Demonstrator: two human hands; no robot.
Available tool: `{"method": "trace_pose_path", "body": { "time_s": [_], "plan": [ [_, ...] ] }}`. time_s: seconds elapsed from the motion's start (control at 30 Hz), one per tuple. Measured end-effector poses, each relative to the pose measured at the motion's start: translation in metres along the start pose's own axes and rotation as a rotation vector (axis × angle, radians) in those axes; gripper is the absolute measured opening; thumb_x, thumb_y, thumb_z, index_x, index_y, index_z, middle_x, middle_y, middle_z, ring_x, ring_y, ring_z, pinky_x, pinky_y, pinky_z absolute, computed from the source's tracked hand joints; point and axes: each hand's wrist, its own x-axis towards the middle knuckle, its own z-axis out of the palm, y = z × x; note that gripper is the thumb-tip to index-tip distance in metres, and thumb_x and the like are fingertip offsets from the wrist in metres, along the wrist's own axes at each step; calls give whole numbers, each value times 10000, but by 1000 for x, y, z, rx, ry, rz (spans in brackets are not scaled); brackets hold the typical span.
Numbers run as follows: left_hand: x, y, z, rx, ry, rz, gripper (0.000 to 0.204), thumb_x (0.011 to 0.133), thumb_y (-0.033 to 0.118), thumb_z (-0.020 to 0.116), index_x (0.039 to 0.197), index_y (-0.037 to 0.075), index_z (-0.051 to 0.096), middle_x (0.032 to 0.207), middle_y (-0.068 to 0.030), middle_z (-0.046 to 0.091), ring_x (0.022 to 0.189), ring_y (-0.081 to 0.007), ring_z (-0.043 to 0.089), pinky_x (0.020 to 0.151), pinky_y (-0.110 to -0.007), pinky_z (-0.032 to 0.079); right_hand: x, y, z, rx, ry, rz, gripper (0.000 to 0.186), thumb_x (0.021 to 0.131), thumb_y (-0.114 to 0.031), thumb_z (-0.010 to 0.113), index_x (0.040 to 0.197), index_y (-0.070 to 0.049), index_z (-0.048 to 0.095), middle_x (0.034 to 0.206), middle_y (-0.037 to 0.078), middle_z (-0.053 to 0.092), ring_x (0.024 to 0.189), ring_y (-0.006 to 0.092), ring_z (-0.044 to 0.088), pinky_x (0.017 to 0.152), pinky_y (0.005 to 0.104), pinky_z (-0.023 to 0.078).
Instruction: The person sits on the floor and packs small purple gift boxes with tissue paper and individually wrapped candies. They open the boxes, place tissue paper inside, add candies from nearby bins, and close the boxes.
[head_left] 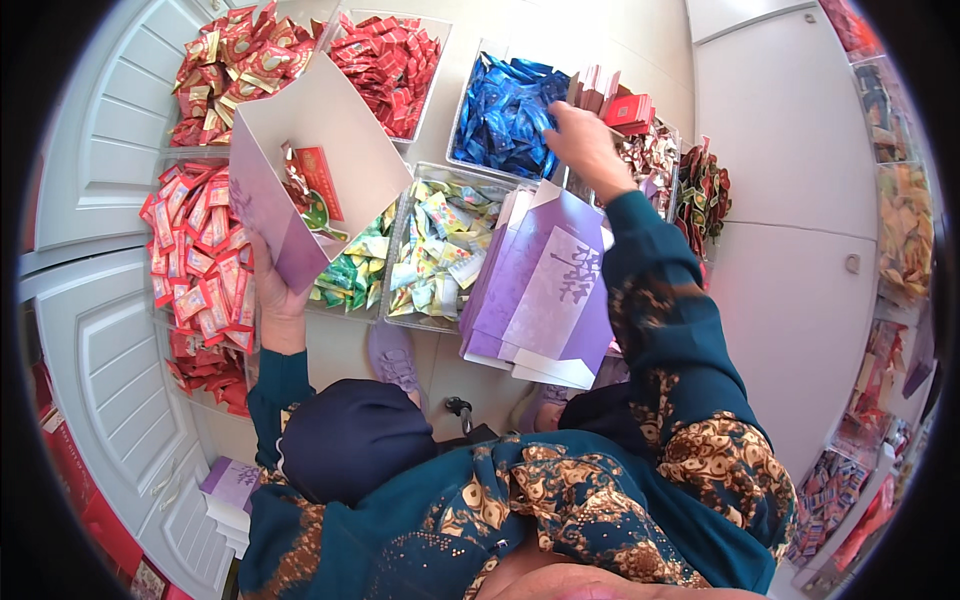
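Note:
My left hand (275, 290) is closed on the lower side of an open paper gift box (285, 215), purple outside and white inside. The box is tilted, and in it lie a red packet (319, 182), a brown-and-white wrapped sweet (297, 180) and a green one (317, 210). My right hand (587, 145) is at the right edge of a clear bin of blue wrapped sweets (505, 115). Its fingers are bent in against them; what they hold, if anything, is hidden. Under my right forearm lies a stack of flat purple-and-white boxes (535, 280).
Around these are clear bins of red-and-gold sweets (240, 70), red sweets (385, 65), pink-red sweets (200, 235), yellow-green sweets (440, 235) and brown-and-white sweets (650, 155). Red packets (630, 112) stand at the back right. White cabinet doors (105, 110) flank the left; shelves (895, 240) line the right.

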Motion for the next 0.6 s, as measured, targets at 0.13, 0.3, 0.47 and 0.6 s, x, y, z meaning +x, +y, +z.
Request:
{"method": "trace_pose_path", "body": {
  "time_s": [0.13,0.3,0.47,0.6],
  "plan": [
    [-4,4,-1,55,53,27,641,847,449,646,1372,161,418,1374,-20,471,1248,-266,447,1011,-500,398,31,-22,47,-192,-110,47,263,863,-99,505,1097,18,536,920,220,668,860,330,675,716,412,540],
    [-5,9,-7,53,49,42,622,853,444,639,1363,156,427,1343,-52,498,1216,-286,482,980,-508,431,33,-31,43,-240,-114,25,236,872,-89,456,1073,3,540,935,219,671,866,350,674,715,421,543],
    [-3,16,-12,-25,-15,62,608,855,441,634,1342,126,448,1312,-63,529,1194,-286,502,988,-510,423,24,-49,4,110,-17,58,444,850,-332,549,1166,-20,553,983,230,657,989,374,624,821,433,504],
    [-2,27,-7,-133,-78,69,652,830,446,663,1340,103,445,1309,-71,531,1182,-283,509,999,-502,414,-3,-113,41,353,-413,-108,313,854,-181,539,1094,19,522,935,271,643,907,400,633,784,466,506]
  ]
}}
